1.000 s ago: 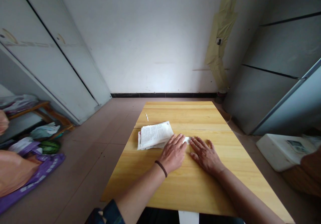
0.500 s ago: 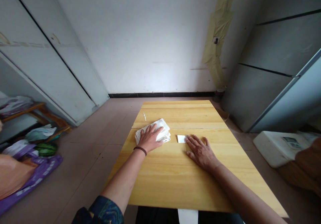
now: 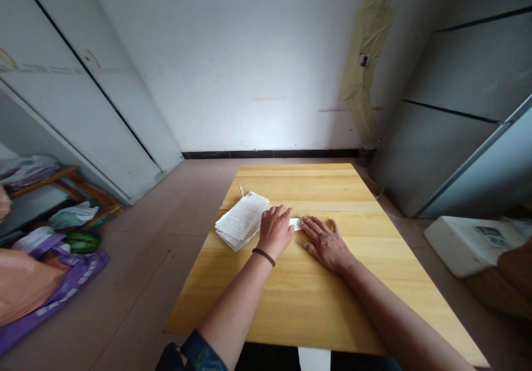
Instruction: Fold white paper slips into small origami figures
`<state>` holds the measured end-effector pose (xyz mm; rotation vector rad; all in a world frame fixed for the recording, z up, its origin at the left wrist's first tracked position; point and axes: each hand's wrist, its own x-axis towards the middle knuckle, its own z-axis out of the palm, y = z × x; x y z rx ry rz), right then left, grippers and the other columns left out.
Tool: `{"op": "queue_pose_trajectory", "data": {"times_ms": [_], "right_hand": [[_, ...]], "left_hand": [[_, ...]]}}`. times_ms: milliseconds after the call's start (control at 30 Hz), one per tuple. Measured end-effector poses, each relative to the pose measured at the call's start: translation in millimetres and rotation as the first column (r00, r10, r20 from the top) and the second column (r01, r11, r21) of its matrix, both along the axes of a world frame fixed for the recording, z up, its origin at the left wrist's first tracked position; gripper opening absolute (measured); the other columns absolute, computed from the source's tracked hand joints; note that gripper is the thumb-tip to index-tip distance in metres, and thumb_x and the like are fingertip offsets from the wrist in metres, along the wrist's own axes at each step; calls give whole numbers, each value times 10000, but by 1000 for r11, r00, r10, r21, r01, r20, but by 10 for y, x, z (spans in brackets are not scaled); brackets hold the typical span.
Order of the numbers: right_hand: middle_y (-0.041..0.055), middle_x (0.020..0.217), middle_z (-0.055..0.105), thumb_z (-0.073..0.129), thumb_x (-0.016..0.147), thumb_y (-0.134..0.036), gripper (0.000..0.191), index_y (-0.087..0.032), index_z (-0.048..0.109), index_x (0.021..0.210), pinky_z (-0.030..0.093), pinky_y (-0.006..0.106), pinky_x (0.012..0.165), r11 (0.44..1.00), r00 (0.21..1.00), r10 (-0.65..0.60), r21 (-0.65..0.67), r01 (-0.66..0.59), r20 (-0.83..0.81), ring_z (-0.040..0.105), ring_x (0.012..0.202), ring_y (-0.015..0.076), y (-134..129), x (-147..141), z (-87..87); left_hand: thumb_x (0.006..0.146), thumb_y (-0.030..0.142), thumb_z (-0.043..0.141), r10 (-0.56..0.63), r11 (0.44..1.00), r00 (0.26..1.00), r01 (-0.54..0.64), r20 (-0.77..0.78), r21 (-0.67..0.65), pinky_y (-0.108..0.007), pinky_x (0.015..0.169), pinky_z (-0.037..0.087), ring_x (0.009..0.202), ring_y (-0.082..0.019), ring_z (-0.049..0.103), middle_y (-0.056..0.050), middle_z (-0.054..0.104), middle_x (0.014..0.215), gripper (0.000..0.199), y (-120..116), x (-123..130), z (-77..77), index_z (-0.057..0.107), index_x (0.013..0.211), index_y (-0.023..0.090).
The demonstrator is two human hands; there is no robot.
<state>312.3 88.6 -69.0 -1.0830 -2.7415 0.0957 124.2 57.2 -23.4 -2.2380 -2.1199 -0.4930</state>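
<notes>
A small white paper slip [image 3: 295,224] lies on the wooden table between my hands. My right hand [image 3: 326,243] rests flat, its fingertips over the slip's right end. At the slip's left end, my left hand [image 3: 276,231] has its fingers bent and closed on the edge; the hand itself hides the exact contact. Left of it, a fanned stack of printed paper sheets [image 3: 241,220] lies tilted, its right edge partly behind my left hand.
A thin white piece [image 3: 241,190] lies behind the stack on the wooden table [image 3: 316,304]. Beyond the table stands a white wall [image 3: 249,82]. On the floor are a white box [image 3: 465,246] at right and a purple bag [image 3: 78,282] at left.
My left hand has left the top of the paper stack and moved right to the slip, its fingers now bent. The stack's printed top is uncovered. My right hand stays on the slip.
</notes>
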Motion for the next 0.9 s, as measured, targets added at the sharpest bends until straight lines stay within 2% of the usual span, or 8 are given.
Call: {"op": "queue_pose_trajectory", "data": {"times_ms": [100,167,267,367,500,700,900], "right_hand": [[121,1477,364,352,944,-415,538,-206,340,1439,212,618,1045,1000,999,9,-1,-9,-33,320,1354,296,-2,25,9],[139,1462,386,364,937,-402,545,-186,342,1437,213,607,1051,1000,997,16,0,-16,-71,341,1343,295,7,39,2],[165,1435,419,398,916,-367,556,-151,348,1426,246,552,1059,1000,985,-11,-13,9,-173,391,1310,285,50,59,-41],[178,1397,462,457,872,-314,544,-132,405,1381,313,481,1040,994,949,-106,-46,97,-296,444,1265,278,129,74,-104],[158,1344,518,527,805,-254,468,-154,519,1263,363,461,1008,983,900,-177,-107,147,-398,477,1230,278,230,67,-157],[128,1285,566,585,738,-175,293,-205,625,1027,395,484,970,986,857,-159,-128,109,-490,506,1188,286,273,17,-157],[110,1244,578,603,740,-146,169,-213,630,893,418,470,934,996,826,-91,-68,63,-556,514,1143,278,255,-11,-181]], "left_hand": [[777,185,589,-19,997,999,22,40,-77,-375,955,418,1083,-251,517,-103,616,1126,429,84,131,-109,558,1204,170],[773,161,582,-17,997,999,21,51,-75,-366,939,430,1056,-245,525,-101,619,1077,374,128,151,-189,590,1147,164],[767,149,584,-18,1000,995,20,93,-18,-351,922,443,1024,-229,531,-80,609,1019,288,142,142,-281,623,1051,180],[736,116,606,-9,999,983,-1,186,54,-334,903,460,997,-214,535,-68,596,984,273,122,138,-351,620,1001,180],[699,31,593,-69,987,953,21,295,160,-333,885,480,952,-195,544,-62,584,964,294,107,135,-433,588,957,172],[678,-30,556,-179,960,927,92,330,264,-348,874,494,950,-195,546,-48,581,967,364,86,104,-497,554,964,195],[684,-40,528,-216,954,924,132,314,268,-335,869,488,959,-193,541,-53,582,973,354,69,128,-498,556,951,189]]}}
